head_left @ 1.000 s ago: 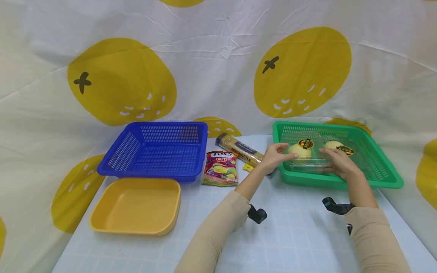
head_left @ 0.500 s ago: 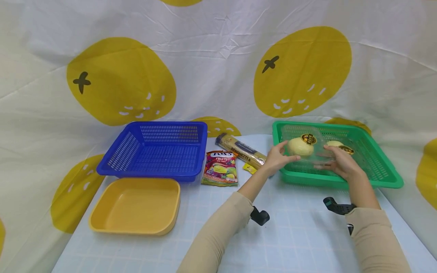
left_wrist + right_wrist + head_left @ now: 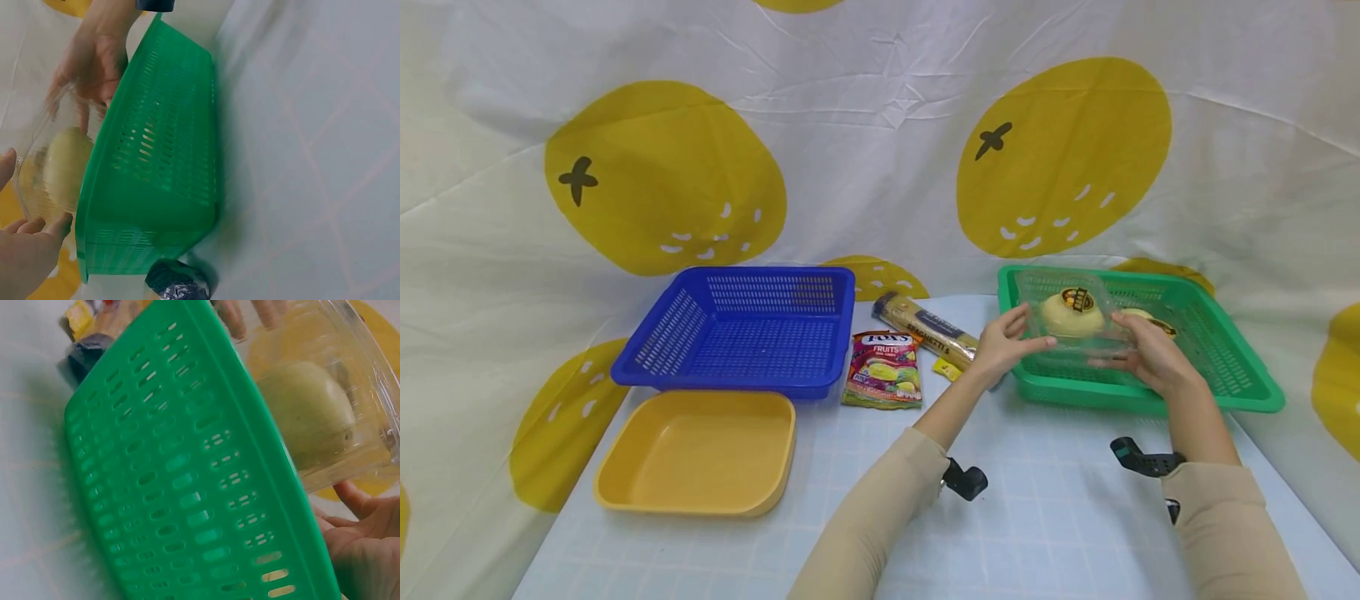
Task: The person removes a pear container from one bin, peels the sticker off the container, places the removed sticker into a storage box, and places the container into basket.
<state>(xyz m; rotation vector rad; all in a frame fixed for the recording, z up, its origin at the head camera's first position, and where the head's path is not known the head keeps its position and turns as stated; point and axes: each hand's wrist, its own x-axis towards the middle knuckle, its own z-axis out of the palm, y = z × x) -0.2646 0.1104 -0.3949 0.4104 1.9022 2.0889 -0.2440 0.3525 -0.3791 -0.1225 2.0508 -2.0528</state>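
Note:
In the head view my left hand (image 3: 997,348) and right hand (image 3: 1156,357) grip opposite sides of a clear plastic clamshell box (image 3: 1039,287). A pale yellow rounded food item (image 3: 1072,317) sits inside, and the lid bears a black and gold sticker. The box is raised at the rim of the green basket (image 3: 1075,398), tilted toward me. Behind my right fingers, a second clear box with a similar pale item (image 3: 1138,314) lies in the basket. In the left wrist view the box (image 3: 37,134) shows between both hands, above the basket's edge.
Left of the green basket lie a spaghetti pack (image 3: 928,329), a small yellow packet (image 3: 947,369) and a Fox's candy bag (image 3: 883,372). Farther left stand a blue basket (image 3: 730,383) and a yellow tub (image 3: 696,454). A patterned curtain (image 3: 880,167) hangs behind the table.
Both hands have taken hold of the clamshell box and raised it, tipping its top toward me. The pale item inside has shifted slightly right. The second box remains in the basket.

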